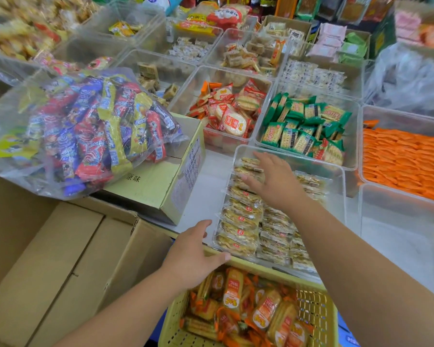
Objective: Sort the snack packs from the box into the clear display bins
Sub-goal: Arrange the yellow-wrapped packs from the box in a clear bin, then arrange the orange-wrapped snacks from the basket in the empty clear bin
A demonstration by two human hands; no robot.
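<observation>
**Both hands open at the cracker bin**

The right hand (276,181) reaches into a clear bin (318,162) on the white bench (203,191). Its grip is spread and flat over the far rows of cracker packs (241,221), pinching nothing. Whether it touches them I cannot tell. The packs lie in neat rows that fill most of the bin.

The left hand (193,254) is at the bin's near left corner, above the rim of a yellow basket (311,304). Its grip is also spread and holds nothing. The basket holds loose orange packs (263,309).

Left of the bin, a clear bag of sweets (85,131) lies on a cardboard box (161,181). Behind the bin is a bin of green packs (306,128).
</observation>
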